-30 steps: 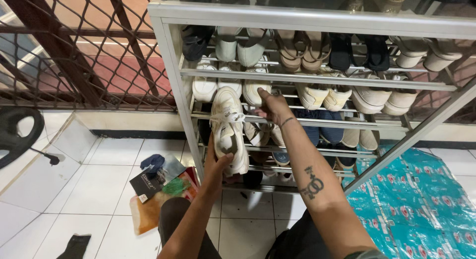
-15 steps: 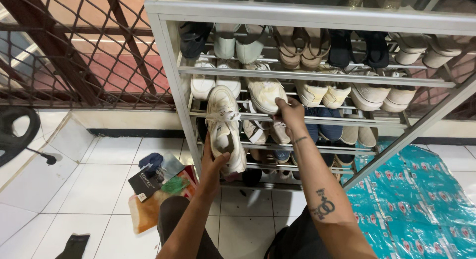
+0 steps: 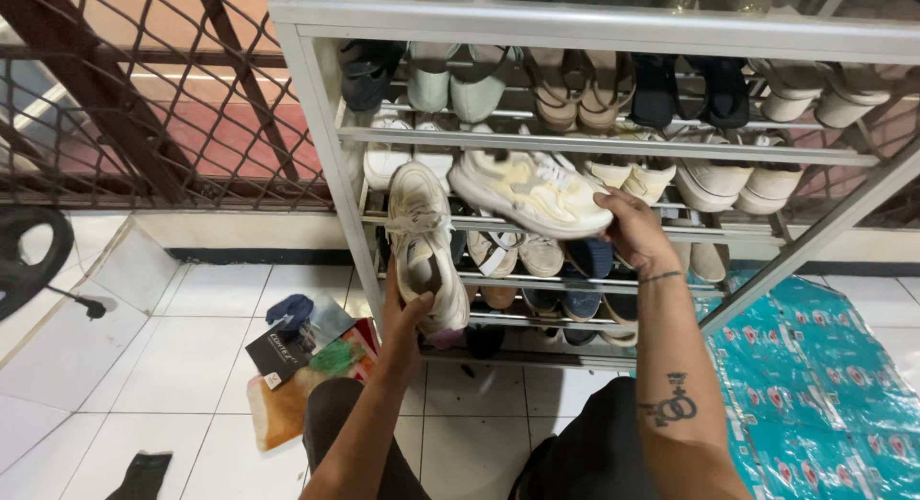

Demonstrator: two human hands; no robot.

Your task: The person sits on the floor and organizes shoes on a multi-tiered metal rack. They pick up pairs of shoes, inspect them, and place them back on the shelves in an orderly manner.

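Observation:
My left hand [image 3: 404, 320] grips the heel of a cream sneaker [image 3: 422, 241], held toe-up in front of the metal shoe rack [image 3: 613, 29]. My right hand [image 3: 630, 230] grips a second cream sneaker [image 3: 527, 189] by its heel end, lying sideways in front of the middle shelf with its toe pointing left. Both sneakers are blurred slightly. Rows of other shoes fill the shelves behind them.
Sandals and pale shoes [image 3: 565, 83] line the upper shelves; darker pairs sit lower. On the white tiled floor lie a dark booklet and an orange packet [image 3: 292, 366]. A teal patterned sheet [image 3: 815, 385] lies right. A metal lattice fence [image 3: 144, 88] stands left. A black sock [image 3: 142, 476] lies bottom left.
My right hand has pulled a second cream sneaker off the middle shelf and now holds it out in front of the rack. The left hand keeps its sneaker upright.

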